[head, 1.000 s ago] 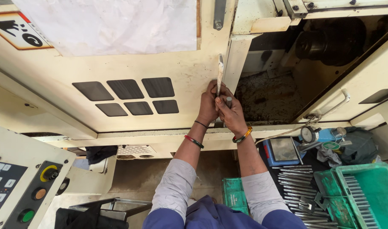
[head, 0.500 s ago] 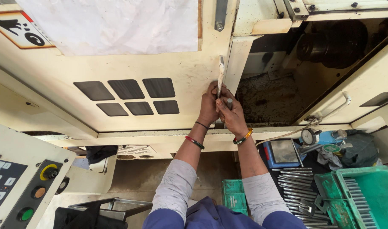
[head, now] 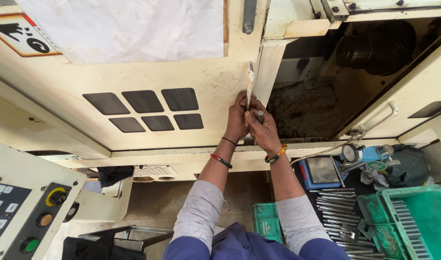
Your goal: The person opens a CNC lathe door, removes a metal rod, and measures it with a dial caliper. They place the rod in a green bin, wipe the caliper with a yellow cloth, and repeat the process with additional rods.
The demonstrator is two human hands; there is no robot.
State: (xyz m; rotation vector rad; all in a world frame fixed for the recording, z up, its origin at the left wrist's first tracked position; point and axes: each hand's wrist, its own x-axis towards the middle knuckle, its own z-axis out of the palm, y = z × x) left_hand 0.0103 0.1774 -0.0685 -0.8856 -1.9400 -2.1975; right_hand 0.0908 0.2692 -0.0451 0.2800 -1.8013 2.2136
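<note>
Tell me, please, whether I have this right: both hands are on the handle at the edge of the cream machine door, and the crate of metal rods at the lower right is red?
Not quite: the crate is green, not red, as the head view shows. The rest holds: the left hand and right hand are both on the handle at the edge of the cream machine door.

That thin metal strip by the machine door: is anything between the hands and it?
Nothing visible is. The left hand and right hand are both closed around the lower end of the strip, which stands upright along the edge of the cream door panel. Its upper part shows bare above the fingers.
</note>
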